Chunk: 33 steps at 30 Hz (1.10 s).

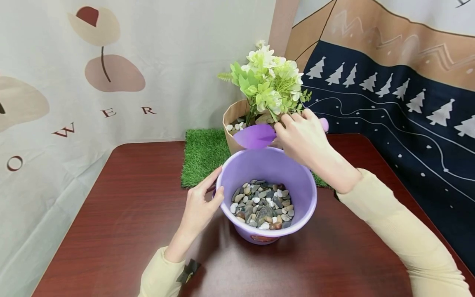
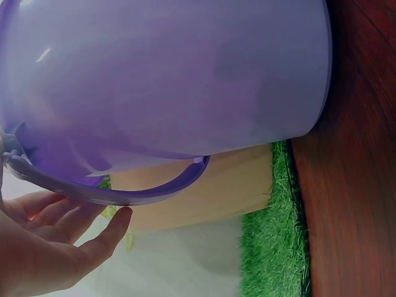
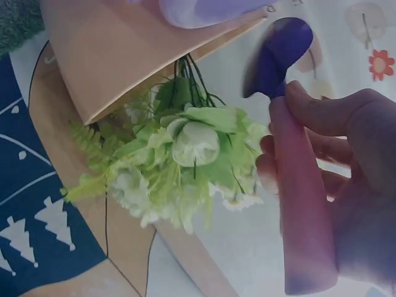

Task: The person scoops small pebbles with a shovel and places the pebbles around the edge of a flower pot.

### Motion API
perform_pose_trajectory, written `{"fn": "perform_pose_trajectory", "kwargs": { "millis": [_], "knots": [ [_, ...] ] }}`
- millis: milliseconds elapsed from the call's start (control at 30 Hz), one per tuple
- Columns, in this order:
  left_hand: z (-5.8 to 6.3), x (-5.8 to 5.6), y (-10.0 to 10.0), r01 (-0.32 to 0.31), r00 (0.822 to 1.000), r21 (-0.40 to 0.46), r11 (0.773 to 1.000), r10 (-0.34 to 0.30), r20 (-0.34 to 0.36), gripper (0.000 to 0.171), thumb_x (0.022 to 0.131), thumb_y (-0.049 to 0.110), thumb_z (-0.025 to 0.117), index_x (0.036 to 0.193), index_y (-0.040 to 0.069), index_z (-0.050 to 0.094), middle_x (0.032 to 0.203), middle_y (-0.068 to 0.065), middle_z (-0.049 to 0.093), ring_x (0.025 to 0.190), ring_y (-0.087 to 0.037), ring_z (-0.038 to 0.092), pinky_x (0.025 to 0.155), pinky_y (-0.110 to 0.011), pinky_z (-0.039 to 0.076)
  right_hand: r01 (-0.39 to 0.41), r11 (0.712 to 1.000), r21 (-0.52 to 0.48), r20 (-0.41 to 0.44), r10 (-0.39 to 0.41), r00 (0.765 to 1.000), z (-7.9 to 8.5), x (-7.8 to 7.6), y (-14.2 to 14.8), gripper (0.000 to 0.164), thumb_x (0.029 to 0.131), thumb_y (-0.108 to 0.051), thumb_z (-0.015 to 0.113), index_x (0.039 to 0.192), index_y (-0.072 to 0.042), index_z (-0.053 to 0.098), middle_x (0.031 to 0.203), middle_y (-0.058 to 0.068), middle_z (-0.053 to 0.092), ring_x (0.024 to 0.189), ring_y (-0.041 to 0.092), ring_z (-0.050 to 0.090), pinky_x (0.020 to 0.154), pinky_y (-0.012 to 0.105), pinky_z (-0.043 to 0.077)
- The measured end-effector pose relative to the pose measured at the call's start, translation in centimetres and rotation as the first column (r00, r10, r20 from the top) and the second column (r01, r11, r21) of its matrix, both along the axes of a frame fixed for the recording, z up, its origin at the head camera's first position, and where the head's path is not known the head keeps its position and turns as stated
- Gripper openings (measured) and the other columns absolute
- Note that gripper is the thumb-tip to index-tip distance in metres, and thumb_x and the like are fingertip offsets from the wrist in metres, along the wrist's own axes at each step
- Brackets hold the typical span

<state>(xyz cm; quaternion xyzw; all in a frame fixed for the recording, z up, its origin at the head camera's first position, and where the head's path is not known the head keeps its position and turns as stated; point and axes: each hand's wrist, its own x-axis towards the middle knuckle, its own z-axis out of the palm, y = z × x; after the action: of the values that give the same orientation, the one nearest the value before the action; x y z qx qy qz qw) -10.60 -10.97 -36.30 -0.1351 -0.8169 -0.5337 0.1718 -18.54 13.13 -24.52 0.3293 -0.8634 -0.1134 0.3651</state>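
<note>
A purple bucket with a layer of mixed pebbles in its bottom stands upright on the table. At its left rim is my left hand, with fingers extended along the outer side. In the left wrist view, those fingers touch the bucket's hanging handle. My right hand grips a small garden trowel by its pink handle. The trowel's purple blade points left above the bucket's far rim, in front of the flowerpot; no stones show on it.
Behind the bucket, a tan pleated flowerpot holds white pebbles and white-green artificial flowers. Pot and bucket stand close together. A mat of artificial grass lies beneath the pot. Printed curtains hang behind the table.
</note>
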Motion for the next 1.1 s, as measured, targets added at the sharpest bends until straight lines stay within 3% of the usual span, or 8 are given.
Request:
{"fn": "perform_pose_trajectory", "kwargs": {
  "millis": [133, 333, 500, 600, 733, 933, 1100],
  "knots": [
    [0.1, 0.0, 0.0, -0.004, 1.000, 0.000, 1.000, 0.004, -0.007, 0.049, 0.082, 0.003, 0.060, 0.130, 0.009, 0.052, 0.130, -0.013, 0.054, 0.099, -0.027, 0.065, 0.082, -0.029, 0.056, -0.101, 0.995, -0.008, -0.082, 0.100, 0.992, -0.3, 1.5, 1.4, 0.022, 0.081, -0.022, 0.065, 0.072, -0.004, 0.056, 0.070, 0.010, 0.054, 0.062, 0.028, 0.050, 0.058, 0.036, 0.036],
    [0.1, 0.0, -0.1, -0.004, 1.000, 0.004, 1.000, 0.004, -0.006, 0.049, 0.082, 0.003, 0.060, 0.130, 0.009, 0.053, 0.131, -0.013, 0.054, 0.099, -0.027, 0.065, 0.080, -0.027, 0.056, -0.135, 0.985, 0.109, -0.033, 0.140, 0.990, -0.9, 3.1, 2.4, 0.004, 0.079, -0.005, 0.056, 0.081, -0.002, 0.058, 0.078, 0.013, 0.055, 0.072, 0.030, 0.051, 0.061, 0.036, 0.037],
    [0.0, 0.0, -0.1, -0.001, 1.000, 0.010, 1.000, 0.001, 0.001, 0.049, 0.082, 0.003, 0.061, 0.130, 0.009, 0.052, 0.131, -0.013, 0.054, 0.098, -0.029, 0.065, 0.080, -0.029, 0.057, -0.167, 0.961, 0.222, -0.013, 0.174, 0.985, -2.2, 3.3, 2.6, 0.005, 0.076, -0.001, 0.058, 0.081, -0.003, 0.058, 0.074, 0.013, 0.052, 0.070, 0.028, 0.047, 0.063, 0.036, 0.037],
    [0.0, 0.0, -0.1, -0.001, 1.000, 0.008, 1.000, 0.001, 0.002, 0.049, 0.082, 0.003, 0.060, 0.130, 0.009, 0.053, 0.130, -0.013, 0.054, 0.098, -0.029, 0.065, 0.080, -0.032, 0.057, -0.198, 0.944, 0.265, -0.029, 0.213, 0.977, -2.9, 3.0, 2.6, 0.008, 0.080, 0.002, 0.051, 0.079, -0.003, 0.057, 0.074, 0.013, 0.052, 0.068, 0.027, 0.045, 0.064, 0.035, 0.036],
    [0.0, -0.1, -0.1, -0.005, 1.000, 0.002, 1.000, 0.005, -0.001, 0.049, 0.082, 0.003, 0.060, 0.130, 0.010, 0.053, 0.130, -0.013, 0.054, 0.098, -0.028, 0.065, 0.080, -0.033, 0.057, -0.206, 0.923, 0.323, -0.058, 0.237, 0.970, -3.7, 2.8, 2.4, 0.021, 0.087, -0.001, 0.040, 0.078, -0.004, 0.058, 0.073, 0.010, 0.052, 0.067, 0.025, 0.045, 0.063, 0.033, 0.035],
    [0.0, -0.1, 0.0, -0.007, 1.000, -0.002, 1.000, 0.007, -0.006, 0.049, 0.082, 0.003, 0.060, 0.129, 0.009, 0.053, 0.130, -0.013, 0.054, 0.098, -0.028, 0.065, 0.081, -0.030, 0.056, -0.215, 0.901, 0.377, -0.009, 0.236, 0.972, -5.0, 2.9, 1.8, 0.015, 0.085, -0.010, 0.049, 0.074, -0.008, 0.061, 0.067, 0.007, 0.050, 0.068, 0.024, 0.047, 0.064, 0.034, 0.036],
    [0.0, -0.1, 0.1, -0.003, 1.000, 0.000, 1.000, 0.003, 0.001, 0.049, 0.082, 0.003, 0.060, 0.130, 0.010, 0.052, 0.131, -0.013, 0.054, 0.097, -0.029, 0.065, 0.080, -0.027, 0.056, -0.221, 0.873, 0.436, 0.011, 0.240, 0.971, -5.7, 3.1, 1.2, 0.019, 0.086, -0.014, 0.049, 0.072, -0.011, 0.061, 0.068, 0.007, 0.053, 0.067, 0.023, 0.045, 0.068, 0.034, 0.036]
  ]
}}
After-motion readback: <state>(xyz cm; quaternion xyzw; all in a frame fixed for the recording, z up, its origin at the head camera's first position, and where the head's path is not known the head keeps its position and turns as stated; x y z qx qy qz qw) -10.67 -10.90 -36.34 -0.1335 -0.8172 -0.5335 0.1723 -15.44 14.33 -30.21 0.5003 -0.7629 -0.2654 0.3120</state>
